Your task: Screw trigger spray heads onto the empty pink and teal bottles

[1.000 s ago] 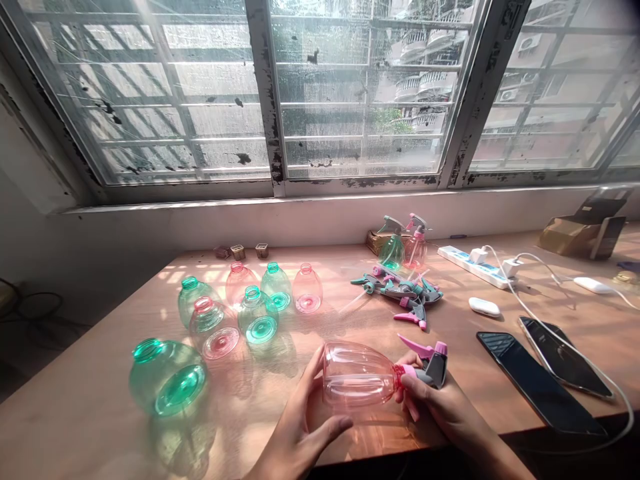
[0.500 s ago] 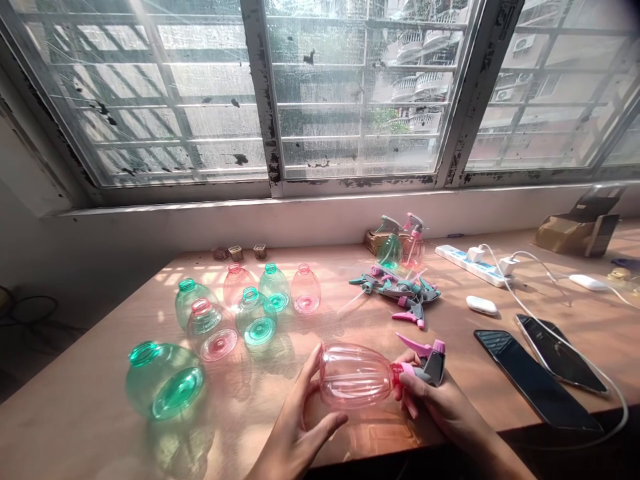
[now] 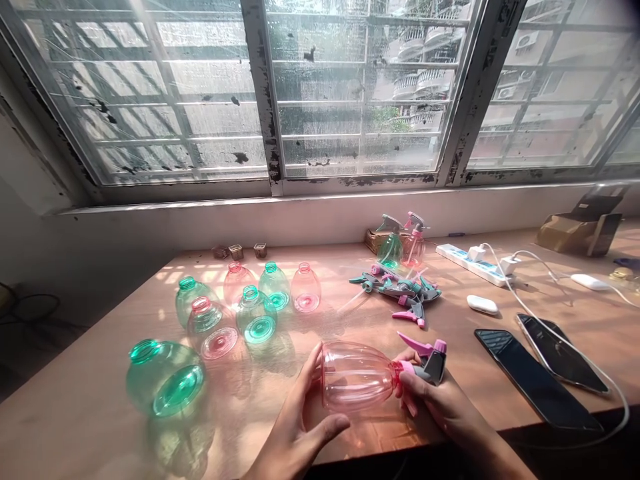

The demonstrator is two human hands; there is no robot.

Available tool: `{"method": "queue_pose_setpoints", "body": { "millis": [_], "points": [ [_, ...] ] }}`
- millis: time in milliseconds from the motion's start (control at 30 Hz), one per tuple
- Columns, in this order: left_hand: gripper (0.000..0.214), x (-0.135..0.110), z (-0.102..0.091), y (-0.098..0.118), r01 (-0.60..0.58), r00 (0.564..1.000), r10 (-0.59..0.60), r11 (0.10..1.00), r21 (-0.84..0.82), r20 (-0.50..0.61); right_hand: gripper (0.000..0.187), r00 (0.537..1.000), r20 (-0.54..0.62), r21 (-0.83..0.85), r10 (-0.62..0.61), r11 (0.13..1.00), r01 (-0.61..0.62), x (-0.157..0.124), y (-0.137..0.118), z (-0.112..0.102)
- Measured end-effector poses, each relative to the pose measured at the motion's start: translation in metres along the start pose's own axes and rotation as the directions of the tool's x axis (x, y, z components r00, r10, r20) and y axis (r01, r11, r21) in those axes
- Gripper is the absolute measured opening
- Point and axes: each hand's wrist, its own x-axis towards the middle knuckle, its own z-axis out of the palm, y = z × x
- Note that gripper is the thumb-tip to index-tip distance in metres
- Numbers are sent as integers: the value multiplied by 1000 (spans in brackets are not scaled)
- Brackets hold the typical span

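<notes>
A clear pink spray bottle (image 3: 357, 377) lies sideways between my hands, low over the table's front edge. Its base points left and its neck right. Around the base my left hand (image 3: 303, 417) is cupped, the fingers against it and the thumb held out below. My right hand (image 3: 435, 397) grips the grey-and-pink trigger sprayer (image 3: 427, 363) at the bottle's neck, thumb on the collar. Whether the collar is fully screwed on I cannot tell. Behind the bottle lies a pile of loose trigger sprayers (image 3: 400, 290), pink, teal and grey.
Several headless green and pink bottles stand at the left, the nearest a green bottle (image 3: 165, 380). Two bottles with sprayers (image 3: 390, 250) stand by the wall. To the right are a power strip (image 3: 475, 267), a white case (image 3: 483, 305), a black phone (image 3: 535, 377) and another phone (image 3: 563, 353) under a cable.
Hardly anything differs. My left hand's thumb has shifted very slightly and the bottle's base has moved a touch to the right; my right hand keeps the same grip.
</notes>
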Motion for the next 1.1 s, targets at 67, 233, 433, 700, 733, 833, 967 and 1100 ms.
{"method": "queue_pose_setpoints", "body": {
  "millis": [67,233,433,700,733,833,967,1100],
  "points": [
    [102,-2,0,1,-1,1000,2,999,-37,2,50,1000,-9,-4,-2,1000,2,0,1,-1],
    [98,-1,0,7,14,1000,-13,999,-38,15,45,999,27,46,-19,999,17,4,7,-7],
    [97,2,2,2,-35,999,36,999,-40,32,43,998,38,65,-41,997,39,5,8,-5],
    [93,-1,0,4,-25,998,28,998,-55,54,46,999,37,22,-33,999,32,3,8,-6],
    [94,-2,0,6,-18,998,20,999,-44,58,46,999,37,26,-34,999,33,4,10,-8],
    [96,-2,1,7,-4,997,8,999,-47,78,44,999,38,37,-36,999,34,6,13,-10],
    [103,-2,4,4,-25,997,29,998,-54,78,44,999,41,31,-33,999,32,5,12,-9],
    [112,-4,5,7,-16,997,21,997,-71,80,43,999,40,22,-16,1000,15,2,9,-8]
  ]
}}
